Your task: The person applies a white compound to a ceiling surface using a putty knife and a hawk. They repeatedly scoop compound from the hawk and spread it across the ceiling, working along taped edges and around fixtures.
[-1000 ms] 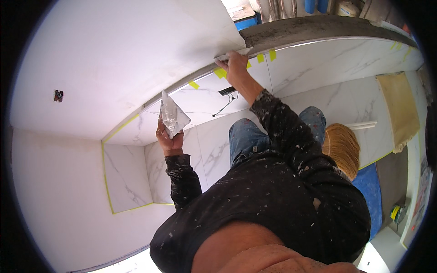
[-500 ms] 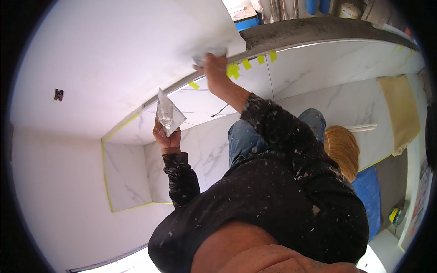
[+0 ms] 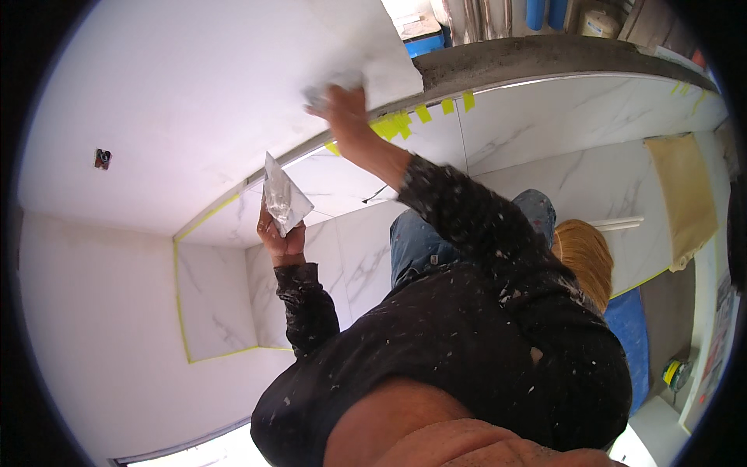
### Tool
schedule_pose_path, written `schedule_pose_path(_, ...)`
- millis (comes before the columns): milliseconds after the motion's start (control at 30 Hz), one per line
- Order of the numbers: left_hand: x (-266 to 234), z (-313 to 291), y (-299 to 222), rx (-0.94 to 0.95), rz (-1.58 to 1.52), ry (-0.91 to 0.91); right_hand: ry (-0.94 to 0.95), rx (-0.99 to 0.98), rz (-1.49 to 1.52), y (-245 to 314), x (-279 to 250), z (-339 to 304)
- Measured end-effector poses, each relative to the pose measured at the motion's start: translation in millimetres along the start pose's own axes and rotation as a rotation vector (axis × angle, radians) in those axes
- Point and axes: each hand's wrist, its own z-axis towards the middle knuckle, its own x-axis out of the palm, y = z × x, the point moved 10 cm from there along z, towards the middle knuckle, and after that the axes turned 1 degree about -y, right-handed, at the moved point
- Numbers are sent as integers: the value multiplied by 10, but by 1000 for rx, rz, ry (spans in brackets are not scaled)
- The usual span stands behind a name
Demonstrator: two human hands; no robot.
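Note:
My left hand [image 3: 282, 243] is closed under a flat silver metal plate [image 3: 299, 204], a small plasterer's hawk by its look. A smear of white plaster [image 3: 277, 194] lies on the plate, which is held tilted. My right hand [image 3: 347, 111] is wrapped round a greyish trowel [image 3: 336, 82], smeared by motion, its handle hidden. The trowel lies against the white wall [image 3: 194, 101], just beyond the tiled ledge's edge. Dark plaster-spotted sleeves cover both forearms.
Yellow-green tape pieces [image 3: 393, 126] line the edge of the marble-patterned tiles [image 3: 513, 117]. An electrical box [image 3: 102, 159] sits in the white wall. A rough cement strip [image 3: 506, 65] runs to the right. Blond bristles or hair [image 3: 585, 261] and a tan cloth [image 3: 682, 194] are at the right.
My right hand and the trowel have slid left along the white wall. The left hand with the metal plate has shifted slightly left.

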Motion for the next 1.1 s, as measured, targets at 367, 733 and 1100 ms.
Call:
schedule_pose_path(367, 376, 41, 86, 16, 19, -187, -197, -33, -539, 313, -74, 1090)
schedule_pose_path(733, 162, -100, 62, -13, -40, -273, -438, 144, -96, 35, -1215, 106)
schedule_pose_path(1100, 447, -99, 54, -11, -79, -132, 224, 11, -435, 734, 443, 6)
